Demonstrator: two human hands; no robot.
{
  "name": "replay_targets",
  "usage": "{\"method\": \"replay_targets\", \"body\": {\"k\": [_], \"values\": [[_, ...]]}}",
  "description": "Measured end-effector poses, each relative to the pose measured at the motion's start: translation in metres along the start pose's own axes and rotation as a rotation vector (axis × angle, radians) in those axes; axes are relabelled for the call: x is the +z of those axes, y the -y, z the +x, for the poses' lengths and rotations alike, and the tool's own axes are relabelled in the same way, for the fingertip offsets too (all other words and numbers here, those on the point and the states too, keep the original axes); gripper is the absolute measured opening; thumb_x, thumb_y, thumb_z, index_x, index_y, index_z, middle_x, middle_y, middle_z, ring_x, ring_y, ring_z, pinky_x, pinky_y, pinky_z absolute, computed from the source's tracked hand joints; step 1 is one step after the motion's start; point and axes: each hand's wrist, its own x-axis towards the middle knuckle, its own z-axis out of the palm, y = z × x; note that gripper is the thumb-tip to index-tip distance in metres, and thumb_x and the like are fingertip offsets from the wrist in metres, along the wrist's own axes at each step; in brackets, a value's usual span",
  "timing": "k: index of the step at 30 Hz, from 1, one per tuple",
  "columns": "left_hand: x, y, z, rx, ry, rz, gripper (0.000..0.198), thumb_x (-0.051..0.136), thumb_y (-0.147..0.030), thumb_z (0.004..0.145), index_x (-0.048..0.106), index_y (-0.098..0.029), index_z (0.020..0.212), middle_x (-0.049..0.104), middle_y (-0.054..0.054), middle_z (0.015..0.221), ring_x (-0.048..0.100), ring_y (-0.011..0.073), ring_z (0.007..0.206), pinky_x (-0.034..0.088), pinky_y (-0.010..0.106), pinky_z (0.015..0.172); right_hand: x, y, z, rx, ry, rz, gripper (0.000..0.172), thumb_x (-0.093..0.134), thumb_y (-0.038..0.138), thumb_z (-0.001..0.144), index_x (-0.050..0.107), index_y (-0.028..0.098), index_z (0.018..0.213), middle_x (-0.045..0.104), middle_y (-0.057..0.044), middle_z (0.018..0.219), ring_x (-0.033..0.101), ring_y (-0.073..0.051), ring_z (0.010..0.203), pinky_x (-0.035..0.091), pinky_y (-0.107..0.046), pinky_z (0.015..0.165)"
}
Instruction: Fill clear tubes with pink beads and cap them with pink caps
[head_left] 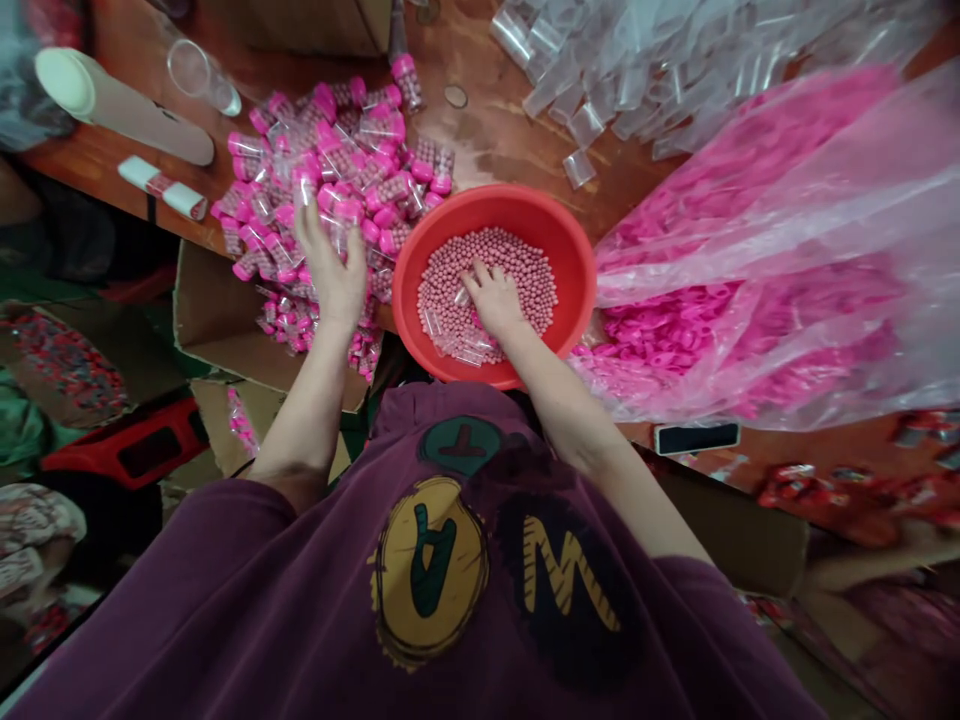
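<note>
My left hand [331,275] is over the near side of a pile of small clear bottles with bright pink caps [337,150], many filled with pink beads. Its fingers are stretched apart, and no bottle shows gripped in them. Inside a red plastic bowl [574,270] my right hand [498,303] rests on loose pink beads [517,250], fingers spread. Beside its thumb, partly covered by the hand, are a clear tube end and a bit of pink; how they join is hidden. Several clear tubes [476,345] lie on the beads at the bowl's near side.
Right of the bowl lies a plastic bag of pink caps [675,320], with a heap of clear tubes [622,60] behind it. A phone [697,437] sits at the table edge. A cardboard box [217,310] stands below the pile. A white bottle [124,105] lies at left.
</note>
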Motion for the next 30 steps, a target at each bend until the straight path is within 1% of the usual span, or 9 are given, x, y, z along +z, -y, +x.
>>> {"method": "replay_targets", "body": {"k": [3,7,10,13,16,20,23,26,30], "values": [[0.017,-0.010,-0.005,0.037,-0.139,0.086,0.067,0.064,-0.061,0.110,0.051,-0.019,0.161,0.038,0.014,0.185,0.024,0.0332,0.177,0.018,0.061,0.146,-0.001,-0.009,-0.006,0.059,-0.032,0.022,0.049,0.042,0.009,0.107,0.073,0.010,0.144,0.066,-0.025,0.158,0.059,-0.042,0.143,0.052,-0.065,0.122],[0.092,-0.056,-0.044,-0.083,0.365,-0.223,0.044,0.083,-0.040,0.093,0.071,-0.022,0.131,0.076,0.011,0.143,0.075,0.0277,0.126,0.061,0.049,0.116,-0.005,-0.016,-0.030,0.138,-0.098,0.152,0.048,0.051,0.014,0.102,0.071,0.009,0.145,0.071,-0.023,0.144,0.066,-0.035,0.129,0.055,-0.052,0.117],[0.134,-0.087,-0.071,-0.318,0.545,-0.451,0.046,0.084,-0.015,0.078,0.073,-0.019,0.122,0.082,0.007,0.120,0.078,0.0198,0.096,0.065,0.036,0.092,-0.006,-0.019,-0.047,0.149,-0.073,0.423,0.038,0.055,0.022,0.101,0.075,0.009,0.130,0.077,-0.016,0.115,0.069,-0.029,0.104,0.057,-0.043,0.099],[0.142,-0.097,-0.076,-0.486,0.535,-0.622,0.031,0.082,-0.010,0.074,0.072,-0.019,0.102,0.081,0.002,0.099,0.076,0.0167,0.092,0.062,0.029,0.087,-0.005,-0.020,-0.065,0.137,-0.008,0.814,0.027,0.062,0.043,0.101,0.072,0.017,0.103,0.069,-0.002,0.084,0.058,-0.019,0.078,0.050,-0.032,0.077],[0.132,-0.088,-0.061,-0.656,0.512,-0.729,0.028,0.088,-0.027,0.080,0.069,-0.020,0.099,0.078,0.001,0.090,0.068,0.0127,0.073,0.056,0.024,0.070,-0.002,-0.010,-0.085,0.143,0.115,1.131,0.051,0.063,0.071,0.101,0.063,0.022,0.088,0.056,0.004,0.067,0.047,-0.014,0.064,0.043,-0.028,0.063],[0.127,-0.074,-0.034,-0.518,0.379,-0.439,0.021,0.082,-0.030,0.090,0.066,-0.023,0.100,0.077,0.004,0.098,0.072,0.0163,0.083,0.061,0.030,0.081,0.007,0.009,-0.106,0.146,0.107,1.037,0.050,0.073,0.066,0.097,0.074,0.020,0.117,0.080,-0.009,0.108,0.073,-0.023,0.099,0.063,-0.039,0.094],[0.138,-0.079,-0.021,-0.257,0.499,0.040,0.015,0.075,-0.019,0.093,0.070,-0.020,0.108,0.079,0.012,0.115,0.076,0.0305,0.117,0.059,0.045,0.111,0.011,0.011,-0.110,0.138,-0.012,0.802,0.074,0.081,0.047,0.094,0.060,0.016,0.158,0.067,-0.020,0.159,0.063,-0.032,0.147,0.051,-0.050,0.129],[0.156,-0.092,-0.018,-0.126,0.704,0.375,0.026,0.056,-0.009,0.101,0.073,-0.008,0.121,0.074,0.028,0.139,0.071,0.0431,0.133,0.050,0.059,0.120,0.010,0.001,-0.112,0.244,-0.087,0.631,0.058,0.068,0.040,0.105,0.063,0.013,0.156,0.072,-0.023,0.150,0.068,-0.034,0.140,0.054,-0.054,0.124],[0.175,-0.104,-0.028,-0.196,0.806,0.401,0.023,0.056,-0.007,0.104,0.072,-0.004,0.120,0.069,0.027,0.147,0.066,0.0394,0.140,0.047,0.055,0.125,0.010,-0.007,-0.122,0.298,-0.104,0.566,0.044,0.058,0.034,0.109,0.071,0.012,0.145,0.078,-0.021,0.138,0.074,-0.033,0.128,0.059,-0.052,0.117]]}}
